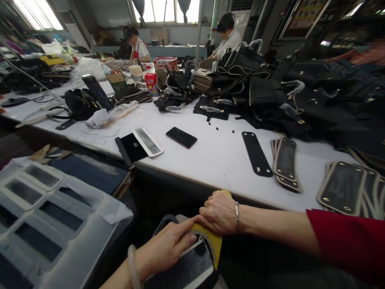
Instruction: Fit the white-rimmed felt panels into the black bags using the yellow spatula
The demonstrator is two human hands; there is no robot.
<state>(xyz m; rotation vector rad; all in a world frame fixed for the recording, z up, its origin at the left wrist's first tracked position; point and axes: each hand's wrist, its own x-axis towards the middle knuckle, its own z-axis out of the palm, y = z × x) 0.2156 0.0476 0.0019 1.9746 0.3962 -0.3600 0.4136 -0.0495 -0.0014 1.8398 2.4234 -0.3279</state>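
Note:
Below the table's front edge, my left hand (167, 251) presses with its fingers on a dark panel with a pale border (192, 267), near the person's lap. Around the panel's upper right side runs a curved yellow piece (214, 243). My right hand (219, 213) is closed over that yellow piece, its knuckles up, and touches the fingertips of my left hand. A bangle is on each wrist. What lies under the panel is mostly hidden.
On the white table (195, 168) lie a phone (181, 137), a black strap piece (256, 154), stacked panels with eyelets (285, 158) and a heap of black bags (267, 88). A covered stack with panels (72, 216) stands at left. People sit beyond.

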